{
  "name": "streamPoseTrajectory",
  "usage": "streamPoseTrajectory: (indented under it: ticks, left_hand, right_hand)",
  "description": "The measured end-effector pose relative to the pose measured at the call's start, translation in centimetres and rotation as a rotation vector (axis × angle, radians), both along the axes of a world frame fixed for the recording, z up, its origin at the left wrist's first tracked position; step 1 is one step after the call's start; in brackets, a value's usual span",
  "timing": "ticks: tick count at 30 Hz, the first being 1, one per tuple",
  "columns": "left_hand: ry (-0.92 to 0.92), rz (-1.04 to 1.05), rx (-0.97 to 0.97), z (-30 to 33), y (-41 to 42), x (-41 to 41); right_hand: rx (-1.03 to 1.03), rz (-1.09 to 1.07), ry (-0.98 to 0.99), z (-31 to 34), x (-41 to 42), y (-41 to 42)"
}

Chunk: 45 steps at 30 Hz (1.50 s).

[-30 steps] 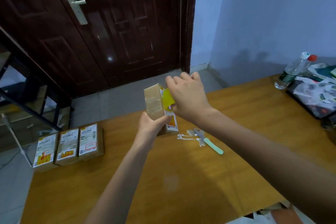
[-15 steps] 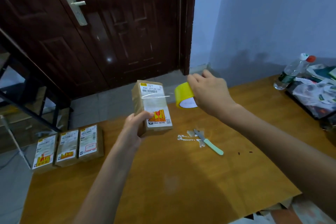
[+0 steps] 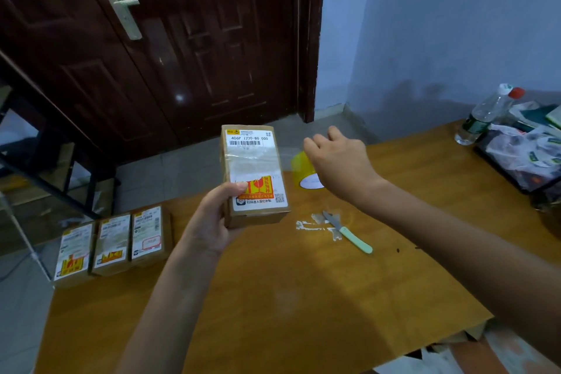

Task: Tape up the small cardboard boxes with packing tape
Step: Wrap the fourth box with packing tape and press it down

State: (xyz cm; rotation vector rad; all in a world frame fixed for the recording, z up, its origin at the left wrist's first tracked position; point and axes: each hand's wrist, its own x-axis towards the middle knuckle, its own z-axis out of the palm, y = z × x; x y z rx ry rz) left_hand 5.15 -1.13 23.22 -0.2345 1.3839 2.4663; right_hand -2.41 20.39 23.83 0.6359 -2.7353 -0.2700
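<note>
My left hand grips a small cardboard box by its lower left edge and holds it above the wooden table, label side towards me. A band of clear tape crosses the label, and a thin strand runs from the box's right edge towards the yellow tape roll. The roll stands at table level to the right of the box, partly hidden by my right hand. That hand hovers over the roll with its fingers lifted and spread, not wrapped around it.
Three more labelled boxes lie side by side at the table's left edge. A small knife with a mint-green handle lies beside some tape scraps. A plastic bottle and a cluttered dark tray sit at the far right.
My left hand turned the box so the label faces me. My right hand pulled the roll to the right, lowered it to the table and lifted its fingers off it.
</note>
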Motion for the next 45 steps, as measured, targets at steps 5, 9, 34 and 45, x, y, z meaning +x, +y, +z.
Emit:
streamPoseTrajectory:
  ticks: [5,9,34,45]
  left_hand:
    - [0.020,-0.014,0.113,-0.1,-0.1,0.6]
    - [0.082,-0.073,0.224,-0.4,0.1,0.8]
    - [-0.019,-0.002,-0.663,-1.9,2.6,-0.8]
    - [-0.114,0.098,-0.251,-2.6,0.2,-0.9]
  right_hand:
    - [-0.010,0.003,0.050,-0.6,0.2,-0.6]
    - [-0.047,0.054,0.064,-0.8,0.2,-1.5]
    - [-0.170,0.090,-0.031,2.8,2.2,-2.8]
    - [-0.120,0.089,0.231,3.9,1.5,2.1]
